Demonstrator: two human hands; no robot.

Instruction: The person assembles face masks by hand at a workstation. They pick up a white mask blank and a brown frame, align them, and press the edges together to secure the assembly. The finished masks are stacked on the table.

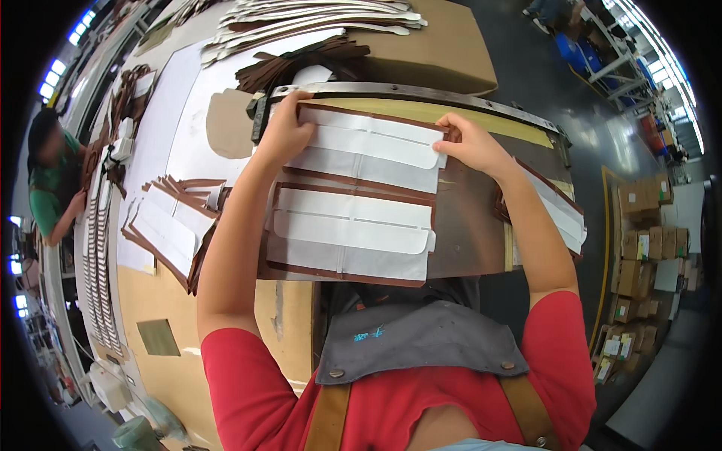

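My left hand (pixel 286 129) grips the upper left corner of a brown-edged panel with white backing (pixel 368 143), its thumb lying on the white face. At the upper right corner of that panel, my right hand (pixel 472 144) pinches the edge between thumb and fingers. The panel lies along the far side of a dark work surface (pixel 474 218), close to a metal bar (pixel 421 95) with a yellow strip (pixel 481 124) beside it. A second similar panel (pixel 350 233) rests flat just nearer to me, apart from both hands.
A stack of similar panels (pixel 169 229) lies at the left, another stack (pixel 553 203) at the right, partly behind my right forearm. Beyond the bar are a cardboard box (pixel 429 49), brown strips (pixel 297 64) and white strips (pixel 301 26). A co-worker (pixel 56 173) is at far left.
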